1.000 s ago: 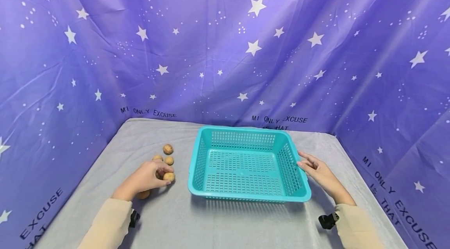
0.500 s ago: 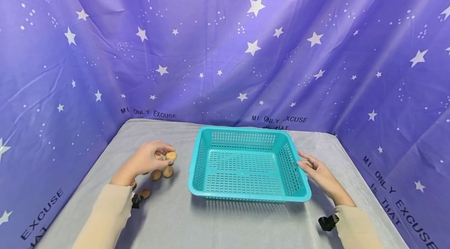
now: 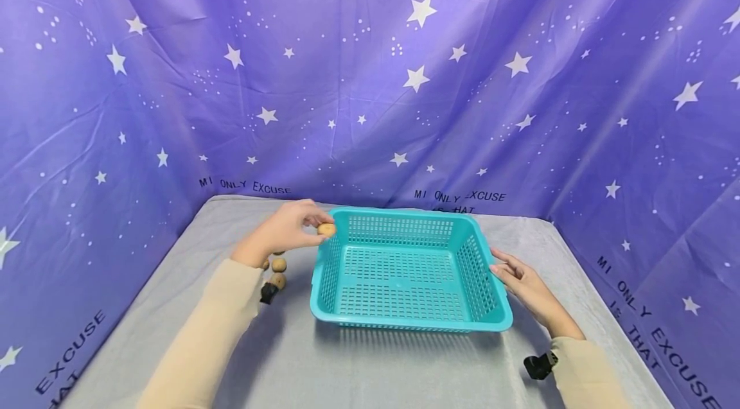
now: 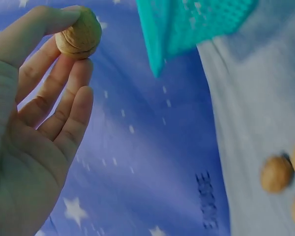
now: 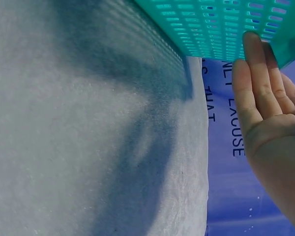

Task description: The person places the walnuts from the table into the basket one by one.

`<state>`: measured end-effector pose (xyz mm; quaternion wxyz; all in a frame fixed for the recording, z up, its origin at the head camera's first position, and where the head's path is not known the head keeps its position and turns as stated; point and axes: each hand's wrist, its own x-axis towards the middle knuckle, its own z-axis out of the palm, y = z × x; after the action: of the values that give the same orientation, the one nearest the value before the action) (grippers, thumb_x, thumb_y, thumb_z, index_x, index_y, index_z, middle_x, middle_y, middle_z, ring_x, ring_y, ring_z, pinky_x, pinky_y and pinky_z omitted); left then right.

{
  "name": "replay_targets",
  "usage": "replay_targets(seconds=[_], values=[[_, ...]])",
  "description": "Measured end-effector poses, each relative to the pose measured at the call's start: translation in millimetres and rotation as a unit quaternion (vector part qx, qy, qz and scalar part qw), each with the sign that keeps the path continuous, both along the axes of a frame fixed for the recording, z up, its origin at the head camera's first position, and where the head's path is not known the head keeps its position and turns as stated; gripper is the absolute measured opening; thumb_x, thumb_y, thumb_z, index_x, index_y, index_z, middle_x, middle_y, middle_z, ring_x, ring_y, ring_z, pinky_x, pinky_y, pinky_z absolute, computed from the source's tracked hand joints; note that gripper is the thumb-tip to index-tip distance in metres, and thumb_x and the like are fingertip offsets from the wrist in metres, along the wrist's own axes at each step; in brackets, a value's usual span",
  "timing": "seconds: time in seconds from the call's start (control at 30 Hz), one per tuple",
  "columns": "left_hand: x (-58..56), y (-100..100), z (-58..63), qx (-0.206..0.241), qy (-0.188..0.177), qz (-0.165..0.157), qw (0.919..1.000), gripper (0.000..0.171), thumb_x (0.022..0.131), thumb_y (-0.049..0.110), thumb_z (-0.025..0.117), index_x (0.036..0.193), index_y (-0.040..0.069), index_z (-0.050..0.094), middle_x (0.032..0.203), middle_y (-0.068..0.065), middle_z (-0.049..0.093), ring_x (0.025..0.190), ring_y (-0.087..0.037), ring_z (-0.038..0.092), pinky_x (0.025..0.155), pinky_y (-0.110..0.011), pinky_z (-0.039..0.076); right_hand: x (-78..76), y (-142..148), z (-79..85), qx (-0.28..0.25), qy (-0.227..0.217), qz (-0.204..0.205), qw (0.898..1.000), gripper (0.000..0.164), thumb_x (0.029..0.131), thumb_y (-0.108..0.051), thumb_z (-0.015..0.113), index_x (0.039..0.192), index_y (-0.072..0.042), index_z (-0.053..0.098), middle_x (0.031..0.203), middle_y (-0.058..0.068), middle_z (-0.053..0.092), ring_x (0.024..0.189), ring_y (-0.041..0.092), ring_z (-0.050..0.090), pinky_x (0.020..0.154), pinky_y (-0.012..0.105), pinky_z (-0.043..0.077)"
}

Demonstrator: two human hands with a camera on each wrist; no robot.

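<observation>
My left hand (image 3: pixel 289 227) pinches a walnut (image 3: pixel 326 229) between thumb and fingertips, at the back left corner of a turquoise plastic basket (image 3: pixel 405 323). The left wrist view shows this tan walnut (image 4: pixel 81 35) whole, its seam visible. My right hand (image 3: pixel 530 290) holds the basket's right rim, thumb over the edge. From the right wrist view, its fingers (image 5: pixel 258 73) lie outstretched along the outside of the perforated wall (image 5: pixel 211 29); the thumb is mostly out of frame. No walnuts show inside the basket.
Several loose walnuts (image 3: pixel 279 265) lie on the grey cloth-covered table (image 3: pixel 370 370) left of the basket, partly hidden by my left forearm. A purple star-patterned curtain (image 3: pixel 370 107) closes off the back and both sides.
My left hand has lifted the walnut off the pile and carried it right and away from me, up to the basket's left rim. The right hand and basket stay put.
</observation>
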<state>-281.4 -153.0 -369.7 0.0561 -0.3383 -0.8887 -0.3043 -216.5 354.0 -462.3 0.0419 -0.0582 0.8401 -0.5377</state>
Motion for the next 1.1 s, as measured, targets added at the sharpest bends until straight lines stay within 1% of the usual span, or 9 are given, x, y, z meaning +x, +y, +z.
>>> replay_targets(seconds=[0.1,0.2,0.3,0.37,0.47,0.6,0.9,1.0,1.1], values=[[-7.9,25,4.7,-0.023,0.003,-0.032,0.9992,0.027,0.085,0.016,0.078,0.111,0.01,0.076,0.099,0.003,0.065,0.091,-0.015,0.066,0.085,-0.036,0.056,0.4,0,0.0,0.001,0.004,0.006,1.0,0.065,0.106,-0.034,0.052,0.158,-0.003,0.027,0.135,0.025,0.054,0.11,0.0,0.057,0.105,0.052,0.043],[-16.3,50,5.2,-0.042,0.007,-0.066,0.9969,0.024,0.086,0.013,0.075,0.109,0.01,0.077,0.099,0.002,0.064,0.09,-0.016,0.065,0.083,-0.035,0.057,0.8,-1,-0.1,-0.005,0.008,0.007,1.0,0.063,0.107,-0.032,0.052,0.158,-0.003,0.028,0.135,0.025,0.055,0.109,0.0,0.058,0.1,0.037,0.048],[-21.8,74,3.6,-0.056,-0.007,-0.089,0.9944,0.023,0.087,0.012,0.075,0.11,0.012,0.077,0.101,0.002,0.065,0.091,-0.016,0.065,0.082,-0.03,0.056,0.6,-1,-0.8,-0.007,0.009,0.011,1.0,0.063,0.107,-0.031,0.051,0.158,-0.002,0.027,0.135,0.024,0.055,0.109,0.001,0.059,0.094,0.024,0.048],[-24.9,88,1.2,-0.061,-0.022,-0.1,0.9929,0.024,0.088,0.012,0.075,0.112,0.011,0.076,0.104,0.002,0.065,0.092,-0.015,0.065,0.081,-0.027,0.055,0.7,-1,-1.5,-0.011,0.009,0.01,1.0,0.064,0.107,-0.032,0.051,0.158,-0.002,0.027,0.134,0.023,0.056,0.108,0.001,0.06,0.092,0.02,0.047],[-28.7,108,-4.6,-0.069,-0.047,-0.108,0.9907,0.024,0.09,0.014,0.075,0.114,0.013,0.075,0.108,0.003,0.065,0.094,-0.013,0.064,0.08,-0.024,0.054,1.2,0,-2.8,-0.009,0.011,0.008,1.0,0.064,0.107,-0.032,0.051,0.158,-0.002,0.027,0.133,0.023,0.056,0.108,0.001,0.06,0.091,0.018,0.047],[-34.4,132,-19.3,-0.077,-0.07,-0.113,0.9882,0.025,0.091,0.015,0.074,0.116,0.014,0.074,0.112,0.003,0.065,0.096,-0.01,0.063,0.08,-0.021,0.053,0.4,0,-5.0,-0.013,0.008,0.003,1.0,0.065,0.106,-0.033,0.052,0.158,-0.003,0.027,0.134,0.024,0.055,0.107,0.003,0.061,0.091,0.02,0.048],[-47.0,178,-52.7,-0.076,-0.101,-0.12,0.9847,0.031,0.091,0.011,0.073,0.122,0.01,0.072,0.115,0.004,0.065,0.101,-0.009,0.061,0.082,-0.018,0.051,-1.8,0,-9.4,-0.039,0.003,-0.005,0.999,0.065,0.106,-0.032,0.054,0.157,-0.001,0.028,0.133,0.026,0.055,0.104,0.006,0.063,0.089,0.025,0.053],[-49.0,191,-61.5,-0.077,-0.101,-0.114,0.9853,0.033,0.091,0.01,0.073,0.124,0.008,0.072,0.116,0.002,0.067,0.102,-0.009,0.06,0.082,-0.019,0.051,-1.3,0,-9.7,-0.045,0.005,-0.003,0.999,0.065,0.106,-0.031,0.054,0.157,0.0,0.028,0.131,0.023,0.057,0.104,0.006,0.064,0.088,0.024,0.054],[-50.0,201,-68.9,-0.081,-0.108,-0.096,0.9861,0.033,0.091,0.01,0.073,0.124,0.008,0.072,0.116,0.002,0.069,0.102,-0.009,0.061,0.082,-0.019,0.051,-1.2,0,-9.8,-0.055,0.005,0.001,0.998,0.065,0.106,-0.03,0.054,0.157,0.001,0.027,0.128,0.017,0.06,0.104,0.007,0.064,0.087,0.025,0.054]])
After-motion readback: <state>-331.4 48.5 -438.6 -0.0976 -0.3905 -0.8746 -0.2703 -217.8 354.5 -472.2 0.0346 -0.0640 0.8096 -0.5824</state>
